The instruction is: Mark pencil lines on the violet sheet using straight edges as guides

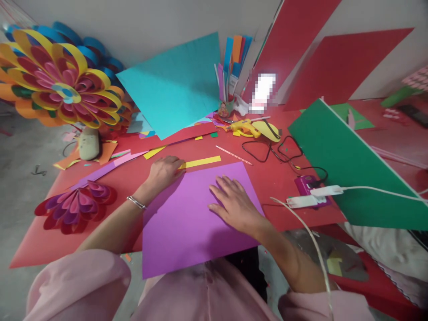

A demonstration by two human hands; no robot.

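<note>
A purple sheet of paper (187,223) lies in front of me, its near edge hanging past the table's edge. My right hand (232,203) rests flat on it with fingers spread, holding nothing. At the sheet's far left corner is my left hand (166,171), its fingers bent together over the left end of a yellow paper strip (202,162). That strip lies along the far edge of the purple sheet. Exactly how the left fingertips grip is partly hidden. Beyond the strip is a thin patterned pencil-like stick (234,155).
A large paper-loop flower (67,93) and a smaller purple-red one (78,207) are at left. Behind stand a turquoise sheet (174,84) and a yellow glue gun (245,128). A green board (354,174) and purple power strip (306,185) with cables are at right.
</note>
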